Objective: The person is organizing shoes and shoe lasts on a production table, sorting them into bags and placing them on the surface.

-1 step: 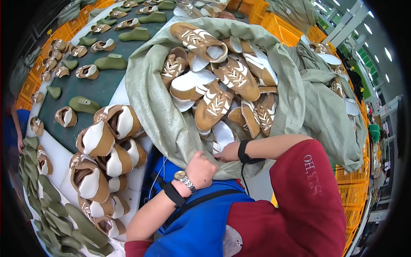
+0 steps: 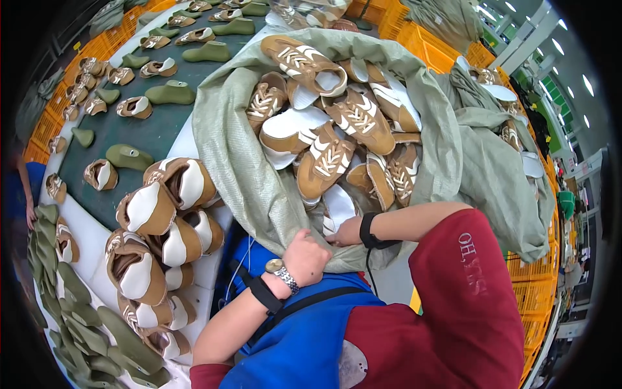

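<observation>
A pale green woven sack (image 2: pixel 227 162) stands open in front of me, filled with brown shoes with white stripes and laces (image 2: pixel 325 162). My left hand (image 2: pixel 306 258), with a watch on its wrist, is closed in a fist on the near rim of the sack. Just beside it, my right hand (image 2: pixel 345 232) is bent inward at the same rim, its fingers curled at the cloth and partly hidden. Close to my right fingers lies a white-sided shoe (image 2: pixel 339 206) inside the sack.
Brown and white shoes (image 2: pixel 148 207) are stacked on the white table edge at left. Beyond, a dark green surface (image 2: pixel 84 207) carries shoes and green shoe lasts (image 2: pixel 170 94). More lasts (image 2: pixel 129 337) are heaped near left. Another filled sack (image 2: pixel 495 155) and orange crates (image 2: pixel 531 285) stand at right.
</observation>
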### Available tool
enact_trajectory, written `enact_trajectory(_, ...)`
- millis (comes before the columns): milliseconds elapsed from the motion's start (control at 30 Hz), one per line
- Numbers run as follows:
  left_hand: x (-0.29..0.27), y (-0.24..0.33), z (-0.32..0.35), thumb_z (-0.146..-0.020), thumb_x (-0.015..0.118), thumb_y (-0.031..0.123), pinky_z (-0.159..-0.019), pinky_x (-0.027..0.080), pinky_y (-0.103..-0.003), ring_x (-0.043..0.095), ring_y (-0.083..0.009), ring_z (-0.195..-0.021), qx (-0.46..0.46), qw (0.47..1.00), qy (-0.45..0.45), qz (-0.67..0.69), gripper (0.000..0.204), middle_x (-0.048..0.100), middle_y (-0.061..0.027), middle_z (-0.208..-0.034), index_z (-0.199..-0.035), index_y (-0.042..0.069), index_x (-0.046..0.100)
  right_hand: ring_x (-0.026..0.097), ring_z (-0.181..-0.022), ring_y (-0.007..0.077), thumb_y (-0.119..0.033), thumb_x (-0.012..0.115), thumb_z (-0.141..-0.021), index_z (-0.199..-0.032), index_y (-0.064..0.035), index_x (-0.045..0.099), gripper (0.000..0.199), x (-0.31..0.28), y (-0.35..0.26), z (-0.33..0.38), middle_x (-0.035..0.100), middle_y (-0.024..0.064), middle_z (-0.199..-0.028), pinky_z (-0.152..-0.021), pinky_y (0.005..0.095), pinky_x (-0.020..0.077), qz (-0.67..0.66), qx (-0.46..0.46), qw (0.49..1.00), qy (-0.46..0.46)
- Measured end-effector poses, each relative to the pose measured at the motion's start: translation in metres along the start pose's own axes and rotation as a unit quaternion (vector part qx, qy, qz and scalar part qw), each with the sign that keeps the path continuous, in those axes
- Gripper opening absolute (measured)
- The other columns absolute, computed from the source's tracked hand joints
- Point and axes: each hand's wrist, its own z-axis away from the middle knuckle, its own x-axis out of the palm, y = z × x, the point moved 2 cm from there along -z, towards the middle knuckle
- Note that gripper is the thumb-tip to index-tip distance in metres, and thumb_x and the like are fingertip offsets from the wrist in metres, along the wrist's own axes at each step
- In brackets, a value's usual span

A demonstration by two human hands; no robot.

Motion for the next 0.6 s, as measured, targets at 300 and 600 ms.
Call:
enact_trajectory(300, 0.001, -0.002, 0.008, -0.062, 0.058, 0.010, -0.094, 0.034, -0.037, 0.058, -0.0206, -0.081, -0.006, 0.998, 0.057, 0.017, 0.016, 0.061, -0.0037, -0.073, -0.076, 0.013, 0.064, 0.061, -0.079, 0.0342, -0.039, 0.049, -0.081, -0.113, -0.0175, 0.048, 0.039, -0.007, 0.002, -0.012, 0.062, 0.0151, -0.086, -0.069, 0.0431, 0.0458, 0.082, 0.041, 0.993, -0.077)
enact_trajectory(600, 0.003, 0.001, 0.014, -0.064, 0.057, 0.009, -0.095, 0.032, -0.037, 0.057, -0.0209, -0.083, -0.005, 0.997, 0.068, 0.025, 0.017, 0.060, -0.0033, -0.075, -0.079, 0.014, 0.064, 0.061, -0.079, 0.0345, -0.042, 0.053, -0.079, -0.111, -0.0162, 0.049, 0.041, 0.002, -0.013, -0.025, 0.062, 0.0148, -0.085, -0.069, 0.0420, 0.0461, 0.016, 0.038, 0.998, -0.055)
